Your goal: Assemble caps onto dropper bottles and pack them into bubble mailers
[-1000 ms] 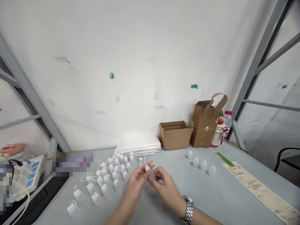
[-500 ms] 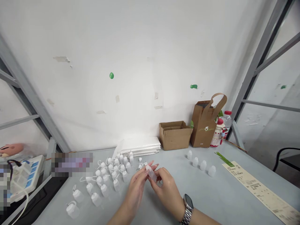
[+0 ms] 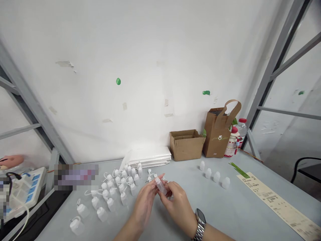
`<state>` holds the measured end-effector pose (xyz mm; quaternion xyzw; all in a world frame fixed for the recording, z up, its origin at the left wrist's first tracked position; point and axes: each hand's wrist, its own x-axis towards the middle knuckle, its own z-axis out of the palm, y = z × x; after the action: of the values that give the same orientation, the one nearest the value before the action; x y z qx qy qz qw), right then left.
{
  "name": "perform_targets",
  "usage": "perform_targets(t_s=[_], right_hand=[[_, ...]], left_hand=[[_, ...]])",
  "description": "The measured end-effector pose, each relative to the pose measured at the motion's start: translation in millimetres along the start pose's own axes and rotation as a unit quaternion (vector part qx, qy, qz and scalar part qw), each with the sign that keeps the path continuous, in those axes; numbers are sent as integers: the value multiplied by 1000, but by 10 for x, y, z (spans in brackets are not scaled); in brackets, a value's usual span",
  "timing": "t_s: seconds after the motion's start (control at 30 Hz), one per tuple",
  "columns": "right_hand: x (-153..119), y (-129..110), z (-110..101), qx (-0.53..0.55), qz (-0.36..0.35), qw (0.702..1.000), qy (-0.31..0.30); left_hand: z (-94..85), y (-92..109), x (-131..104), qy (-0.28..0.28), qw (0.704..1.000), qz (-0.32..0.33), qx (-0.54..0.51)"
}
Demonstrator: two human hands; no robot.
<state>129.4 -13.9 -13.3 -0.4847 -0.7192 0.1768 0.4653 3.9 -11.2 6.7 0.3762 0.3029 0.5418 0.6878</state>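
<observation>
Holding one small translucent bottle [image 3: 161, 187] up over the middle of the table [image 3: 210, 207], tilted, neck away and to the left, base toward the right hand [image 3: 177, 201]. Pinching the lower body with right thumb and fingers; left hand [image 3: 145, 202] cupped at the neck end, fingers long and close together; cannot tell how firm on that side. Looks light, thin-walled, soft plastic; likely to dent under a hard squeeze, unlikely to break. Probably slick, so apt to spin or slip between dry fingertips. Best taken low on the body with flat finger pads, a light wrap rather than a point pinch, off the narrow neck. Cannot tell whether filled. Edges and room: tight on the left, with a crowd of white-capped bottles [image 3: 123, 199], mostly upright, cords sticking out, easy to snag or topple. Just beyond the fingertips, small loose white parts [image 3: 149, 172], then stacked white packets [image 3: 147, 156] and the cardboard box [image 3: 188, 149] close to the wall [image 3: 145, 60]. More slack on the right: wide gap before the row of four bottles [image 3: 216, 177], upright, no cords visible; farther right, a long printed paper strip [image 3: 273, 199] running toward the near side. Safest to travel low and right, short of that row.
</observation>
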Motion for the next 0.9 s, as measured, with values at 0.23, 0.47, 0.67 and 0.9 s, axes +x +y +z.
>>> perform_targets(t_s=[0.23, 0.47, 0.67, 0.9], right_hand=[[30, -46, -15, 44, 51, 998, -11], [64, -99, -46, 101, 112, 988, -42], [65, -106, -46, 144, 138, 978, -64], [106, -99, -78, 233, 160, 954, -95]], left_hand=[[-15, 12, 38, -15, 998, -38, -43], [-23, 21, 58, 7, 995, -69, -66], [-40, 7, 65, -1, 992, -92, -92], [-56, 44, 59, -14, 986, -118, -118]])
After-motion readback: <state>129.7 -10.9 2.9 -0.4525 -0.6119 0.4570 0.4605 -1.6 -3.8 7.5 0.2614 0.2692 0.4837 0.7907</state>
